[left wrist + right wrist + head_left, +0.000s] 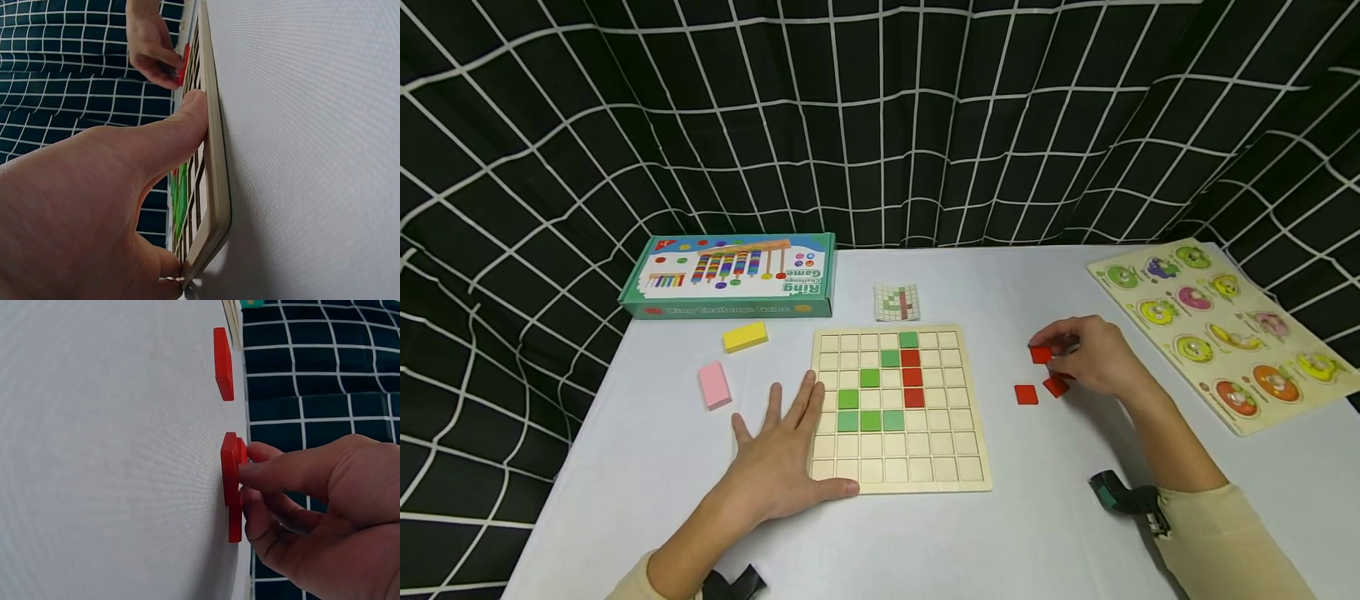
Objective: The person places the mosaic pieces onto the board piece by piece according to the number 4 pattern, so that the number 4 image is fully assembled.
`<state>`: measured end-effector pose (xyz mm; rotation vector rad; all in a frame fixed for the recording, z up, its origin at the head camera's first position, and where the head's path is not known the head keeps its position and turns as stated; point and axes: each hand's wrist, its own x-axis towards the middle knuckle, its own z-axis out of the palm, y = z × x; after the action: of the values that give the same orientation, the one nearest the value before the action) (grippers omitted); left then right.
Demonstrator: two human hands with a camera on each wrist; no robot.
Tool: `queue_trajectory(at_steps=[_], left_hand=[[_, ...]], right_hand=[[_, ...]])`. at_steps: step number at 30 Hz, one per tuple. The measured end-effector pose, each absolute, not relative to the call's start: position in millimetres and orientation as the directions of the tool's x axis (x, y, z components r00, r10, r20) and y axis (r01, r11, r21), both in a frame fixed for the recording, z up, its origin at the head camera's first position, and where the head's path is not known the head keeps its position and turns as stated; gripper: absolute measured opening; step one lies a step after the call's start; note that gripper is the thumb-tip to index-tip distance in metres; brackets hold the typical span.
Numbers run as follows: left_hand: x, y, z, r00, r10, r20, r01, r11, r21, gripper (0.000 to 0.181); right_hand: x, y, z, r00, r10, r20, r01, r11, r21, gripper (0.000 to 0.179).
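Red tiles (pixel 1026 394) lie on the white desk (pixel 1000 550), between the wooden board (pixel 917 471) and the fruit puzzle (pixel 1243 307) near the desk's right edge. In the head view, the right hand (pixel 1093 354) has a narrow grip, thumb and finger closed about one tile; the left hand (pixel 778 467) spreads wide along the board's left edge. Green tiles (pixel 870 420) and a red column sit on the board, a patterned card (pixel 896 303) between its far edge and the desk's.

The left wrist view shows that thumb resting on the board's near edge, apparently steadying it.

In the right wrist view, fingertips meet the tile; whether it is lifted I cannot tell. The step looks like picking up a red tile; the next move seems to call for a light pinch and a clear lift off its neighbours.
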<state>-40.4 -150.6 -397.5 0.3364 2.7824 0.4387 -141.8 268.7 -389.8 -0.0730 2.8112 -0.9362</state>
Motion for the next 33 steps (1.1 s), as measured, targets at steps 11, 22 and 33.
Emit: queue_trajectory(at_steps=[11,22,33], left_hand=[[-40.0,-150.8,-397.5,-0.926,0.273,-0.261,0.181,0.927,0.327,0.132],[-40.3,-151.0,-398.2,-0.927,0.273,-0.259,0.182,0.928,0.327,0.132],[-39.9,-151.2,-398.2,-0.926,0.275,-0.258,0.185,0.927,0.326,0.132]], right_hand=[[-139.9,265.6,-383.1,-0.979,-0.119,-0.166,0.011,0.780,-0.625,0.033],[-134.6,250.4,-373.8,-0.969,-0.131,-0.209,0.034,0.767,-0.641,0.035],[-125.9,232.7,-368.7,-0.966,-0.163,-0.200,0.014,0.742,-0.670,0.029]])
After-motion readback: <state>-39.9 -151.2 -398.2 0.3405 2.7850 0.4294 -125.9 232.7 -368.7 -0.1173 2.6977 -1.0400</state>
